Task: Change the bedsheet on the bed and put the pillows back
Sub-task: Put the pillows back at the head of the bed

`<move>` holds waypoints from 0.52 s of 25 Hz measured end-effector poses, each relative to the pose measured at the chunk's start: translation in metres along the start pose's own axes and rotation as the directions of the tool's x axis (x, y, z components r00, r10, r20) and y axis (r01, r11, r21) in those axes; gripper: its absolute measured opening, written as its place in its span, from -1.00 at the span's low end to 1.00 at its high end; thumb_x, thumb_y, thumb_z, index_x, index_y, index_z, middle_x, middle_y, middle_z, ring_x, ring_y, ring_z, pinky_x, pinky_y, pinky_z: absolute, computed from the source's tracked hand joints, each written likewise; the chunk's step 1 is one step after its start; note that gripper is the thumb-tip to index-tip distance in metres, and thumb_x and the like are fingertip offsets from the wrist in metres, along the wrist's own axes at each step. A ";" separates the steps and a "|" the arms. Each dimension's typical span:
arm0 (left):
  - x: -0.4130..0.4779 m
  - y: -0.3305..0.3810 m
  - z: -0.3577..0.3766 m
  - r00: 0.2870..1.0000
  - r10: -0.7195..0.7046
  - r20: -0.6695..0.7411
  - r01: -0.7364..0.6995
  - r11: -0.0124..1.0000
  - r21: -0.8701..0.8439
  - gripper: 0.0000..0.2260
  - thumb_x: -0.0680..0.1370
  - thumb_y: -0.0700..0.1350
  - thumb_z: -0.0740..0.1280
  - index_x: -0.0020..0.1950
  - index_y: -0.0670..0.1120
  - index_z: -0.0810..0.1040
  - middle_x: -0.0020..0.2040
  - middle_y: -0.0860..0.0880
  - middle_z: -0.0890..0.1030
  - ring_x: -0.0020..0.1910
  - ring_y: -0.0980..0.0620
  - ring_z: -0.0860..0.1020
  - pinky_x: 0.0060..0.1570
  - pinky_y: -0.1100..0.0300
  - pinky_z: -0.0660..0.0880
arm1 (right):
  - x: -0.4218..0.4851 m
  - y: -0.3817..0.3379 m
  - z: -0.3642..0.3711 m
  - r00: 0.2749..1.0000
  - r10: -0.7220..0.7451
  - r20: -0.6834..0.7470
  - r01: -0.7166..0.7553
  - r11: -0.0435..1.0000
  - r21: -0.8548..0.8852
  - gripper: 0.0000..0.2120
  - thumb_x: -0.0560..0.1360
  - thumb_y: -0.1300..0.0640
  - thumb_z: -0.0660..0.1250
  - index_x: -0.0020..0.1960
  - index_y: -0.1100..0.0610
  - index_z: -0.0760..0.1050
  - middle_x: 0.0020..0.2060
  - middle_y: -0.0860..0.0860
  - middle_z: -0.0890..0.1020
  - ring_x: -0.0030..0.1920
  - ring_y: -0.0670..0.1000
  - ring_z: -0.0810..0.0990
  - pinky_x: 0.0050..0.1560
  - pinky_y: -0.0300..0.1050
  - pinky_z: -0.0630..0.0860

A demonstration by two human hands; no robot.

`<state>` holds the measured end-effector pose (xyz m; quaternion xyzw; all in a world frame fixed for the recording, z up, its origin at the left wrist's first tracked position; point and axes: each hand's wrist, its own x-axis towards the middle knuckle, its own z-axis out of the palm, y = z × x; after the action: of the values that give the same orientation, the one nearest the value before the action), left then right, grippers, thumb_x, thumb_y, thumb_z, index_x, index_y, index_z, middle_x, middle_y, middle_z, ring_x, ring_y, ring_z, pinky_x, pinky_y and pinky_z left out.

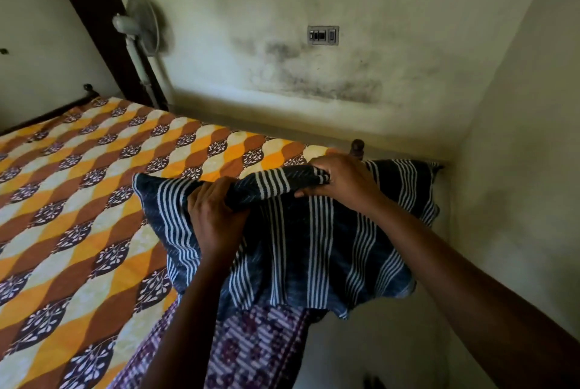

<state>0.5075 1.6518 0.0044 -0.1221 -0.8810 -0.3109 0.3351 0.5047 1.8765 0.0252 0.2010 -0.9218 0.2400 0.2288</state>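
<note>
Both hands (216, 216) (342, 178) gripping striped pillow (314, 247), above bedsheet (78, 200)

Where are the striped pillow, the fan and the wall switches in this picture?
striped pillow (314, 247): head view, hanging front face.
fan (147, 21): head view, round grille.
wall switches (322, 35): head view, middle of plate.

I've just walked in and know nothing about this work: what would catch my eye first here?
Most likely the left hand and right hand, both gripping the bunched top edge of a dark blue striped pillow at centre right. Then the bright orange, brown and cream bedsheet spread out on the left. Behind, dark stains mark the wall below a switch panel.
</note>
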 end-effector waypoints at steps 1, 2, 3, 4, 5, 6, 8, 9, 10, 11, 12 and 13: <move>0.006 0.004 0.022 0.999 -0.034 -0.013 0.035 0.999 0.008 -0.67 0.29 0.00 0.24 -0.14 -0.22 0.55 -0.25 -0.15 0.58 -0.18 -0.13 0.53 -0.14 0.22 0.12 | 0.011 0.024 0.002 0.999 -0.019 0.029 0.019 1.000 0.011 -0.40 0.25 -0.38 0.28 -0.12 0.15 0.61 -0.36 0.00 0.57 -0.33 -0.05 0.50 -0.43 -0.18 0.31; 0.013 0.007 0.042 0.997 -0.076 -0.013 0.076 0.997 0.017 -0.65 0.28 0.03 0.22 -0.14 -0.22 0.54 -0.26 -0.15 0.57 -0.19 -0.14 0.52 -0.14 0.19 0.13 | 0.024 0.049 0.003 0.998 -0.031 0.056 0.029 0.999 0.036 -0.37 0.24 -0.40 0.25 -0.08 0.15 0.62 -0.33 0.02 0.61 -0.31 -0.04 0.53 -0.39 -0.15 0.39; 0.018 0.011 0.060 0.991 -0.133 -0.007 0.133 0.991 0.028 -0.62 0.27 0.04 0.21 -0.13 -0.23 0.55 -0.25 -0.17 0.57 -0.17 -0.15 0.52 -0.13 0.14 0.16 | 0.036 0.071 0.004 0.995 -0.043 0.085 0.038 0.997 0.064 -0.37 0.25 -0.40 0.25 -0.06 0.13 0.62 -0.29 0.04 0.64 -0.28 -0.03 0.57 -0.34 -0.12 0.45; 0.023 0.014 0.077 0.983 -0.181 -0.006 0.181 0.982 0.050 -0.61 0.27 0.05 0.23 -0.11 -0.24 0.56 -0.23 -0.18 0.57 -0.15 -0.17 0.52 -0.09 0.11 0.20 | 0.048 0.091 0.006 0.992 -0.062 0.113 0.052 0.995 0.089 -0.41 0.26 -0.38 0.27 -0.06 0.11 0.63 -0.27 0.03 0.66 -0.25 -0.02 0.59 -0.31 -0.11 0.47; 0.028 0.017 0.091 0.974 -0.228 -0.004 0.228 0.971 0.071 -0.62 0.28 0.03 0.28 -0.09 -0.25 0.57 -0.20 -0.21 0.59 -0.12 -0.18 0.53 -0.04 0.07 0.24 | 0.061 0.109 0.009 0.987 -0.081 0.141 0.067 0.992 0.104 -0.47 0.27 -0.34 0.32 -0.08 0.10 0.63 -0.26 0.01 0.66 -0.24 -0.03 0.60 -0.30 -0.13 0.46; 0.035 0.019 0.105 0.961 -0.277 -0.010 0.277 0.957 0.088 -0.65 0.30 -0.02 0.35 -0.06 -0.26 0.57 -0.17 -0.23 0.59 -0.09 -0.20 0.52 0.00 0.04 0.27 | 0.074 0.127 0.013 0.980 -0.108 0.167 0.088 0.989 0.122 -0.54 0.28 -0.29 0.38 -0.12 0.10 0.62 -0.27 0.00 0.66 -0.24 -0.04 0.60 -0.30 -0.14 0.42; 0.052 0.019 0.127 0.927 -0.374 -0.035 0.375 0.922 0.099 -0.72 0.32 -0.13 0.44 -0.05 -0.26 0.58 -0.14 -0.23 0.59 -0.07 -0.19 0.51 0.02 -0.01 0.30 | 0.101 0.153 0.023 0.963 -0.162 0.216 0.127 0.978 0.167 -0.63 0.29 -0.23 0.43 -0.17 0.07 0.58 -0.29 -0.02 0.64 -0.24 -0.04 0.59 -0.33 -0.16 0.39; 0.060 0.018 0.135 0.918 -0.394 -0.041 0.397 0.913 0.098 -0.74 0.33 -0.14 0.45 -0.07 -0.25 0.57 -0.17 -0.22 0.58 -0.09 -0.17 0.51 0.00 -0.02 0.32 | 0.113 0.162 0.028 0.954 -0.177 0.240 0.133 0.973 0.191 -0.65 0.29 -0.22 0.44 -0.16 0.06 0.59 -0.28 -0.02 0.64 -0.23 -0.05 0.59 -0.34 -0.18 0.37; 0.071 0.014 0.146 0.915 -0.400 -0.050 0.403 0.909 0.106 -0.74 0.33 -0.11 0.45 -0.10 -0.25 0.57 -0.21 -0.20 0.58 -0.14 -0.15 0.51 -0.02 -0.03 0.35 | 0.129 0.173 0.034 0.946 -0.193 0.262 0.138 0.967 0.215 -0.66 0.29 -0.19 0.45 -0.14 0.07 0.60 -0.27 -0.03 0.64 -0.22 -0.07 0.56 -0.35 -0.23 0.33; 0.082 0.007 0.158 0.910 -0.410 -0.058 0.414 0.905 0.099 -0.75 0.33 -0.10 0.45 -0.11 -0.24 0.57 -0.22 -0.19 0.58 -0.16 -0.13 0.52 -0.03 -0.05 0.38 | 0.147 0.184 0.041 0.936 -0.205 0.286 0.141 0.964 0.227 -0.66 0.30 -0.16 0.47 -0.12 0.09 0.60 -0.25 -0.04 0.63 -0.20 -0.09 0.54 -0.35 -0.28 0.29; 0.093 -0.002 0.171 0.900 -0.431 -0.068 0.435 0.896 0.087 -0.74 0.34 -0.09 0.46 -0.09 -0.24 0.57 -0.22 -0.19 0.58 -0.16 -0.13 0.53 -0.03 -0.07 0.40 | 0.166 0.195 0.050 0.925 -0.211 0.315 0.141 0.963 0.230 -0.65 0.30 -0.14 0.48 -0.11 0.11 0.61 -0.22 -0.05 0.62 -0.17 -0.08 0.54 -0.33 -0.27 0.29; 0.104 -0.013 0.184 0.878 -0.474 -0.066 0.478 0.876 0.071 -0.72 0.34 -0.09 0.47 -0.06 -0.23 0.57 -0.19 -0.20 0.60 -0.15 -0.13 0.54 -0.02 -0.07 0.42 | 0.186 0.205 0.062 0.912 -0.204 0.356 0.133 0.967 0.215 -0.64 0.30 -0.14 0.48 -0.09 0.13 0.61 -0.18 -0.03 0.64 -0.13 -0.05 0.56 -0.29 -0.23 0.32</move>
<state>0.3296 1.7584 -0.0390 0.1198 -0.8883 -0.3487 0.2738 0.2350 1.9599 0.0015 0.3427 -0.9010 0.2617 0.0483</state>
